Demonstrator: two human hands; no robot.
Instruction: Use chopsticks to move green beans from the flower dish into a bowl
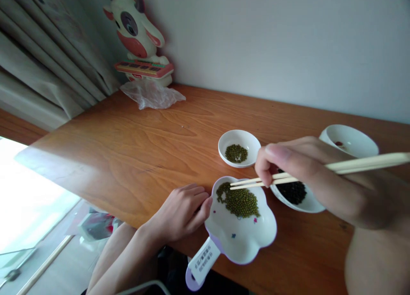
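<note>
My right hand [307, 171] grips a pair of light wooden chopsticks [346, 165]. Their tips touch or hover just over the green mung beans [241, 202] in a white flower-shaped dish [237, 248] with a lilac rim and a labelled handle. Against the dish's left edge rests my left hand [185, 207], lying on the table with fingers loosely bent and nothing visible in it. Behind the dish is a small white bowl [224, 147] with more mung beans [236, 153]. Partly hidden under my right hand, another white bowl [312, 205] holds dark beans or seeds [293, 192].
A third white bowl [361, 141] with a few small reddish bits stands at the back right. On the far left corner of the wooden table [144, 158] are a cow toy keyboard [141, 43] and a crumpled clear plastic bag [152, 94]. A curtain [41, 51] hangs at left.
</note>
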